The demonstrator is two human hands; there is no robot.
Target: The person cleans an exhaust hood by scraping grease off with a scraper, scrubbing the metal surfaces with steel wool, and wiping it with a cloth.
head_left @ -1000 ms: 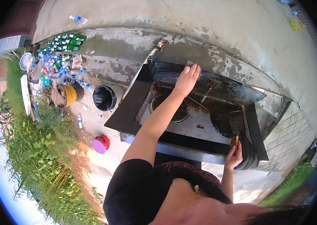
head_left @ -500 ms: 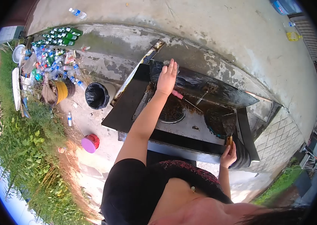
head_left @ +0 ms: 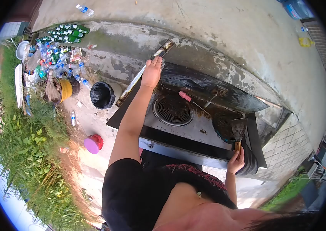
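A greasy range hood (head_left: 170, 136) with two round fan grilles lies in front of me. My left hand (head_left: 151, 72) is at the upper left end of the hood's raised dark panel (head_left: 209, 82). Its fingers press on a grey tangled pad (head_left: 162, 62), which looks like steel wool and is mostly hidden under them. Closed round a wooden handle, my right hand (head_left: 236, 161) holds a scraper (head_left: 239, 129), its wide dirty blade over the right-hand grille. A screwdriver (head_left: 185, 96) with a pink handle rests inside the hood between the grilles.
A bin lined with a black bag (head_left: 102, 95) stands left of the hood. Further left are a pile of plastic bottles (head_left: 61, 69), green bottles (head_left: 72, 34), a broom (head_left: 52, 89) and a purple-and-red stool or tub (head_left: 93, 144). A concrete ledge (head_left: 113, 46) runs behind.
My left hand has slid left and slightly up along the panel to its end. The scraper's blade has tilted more into view, while my right hand stays nearly in place.
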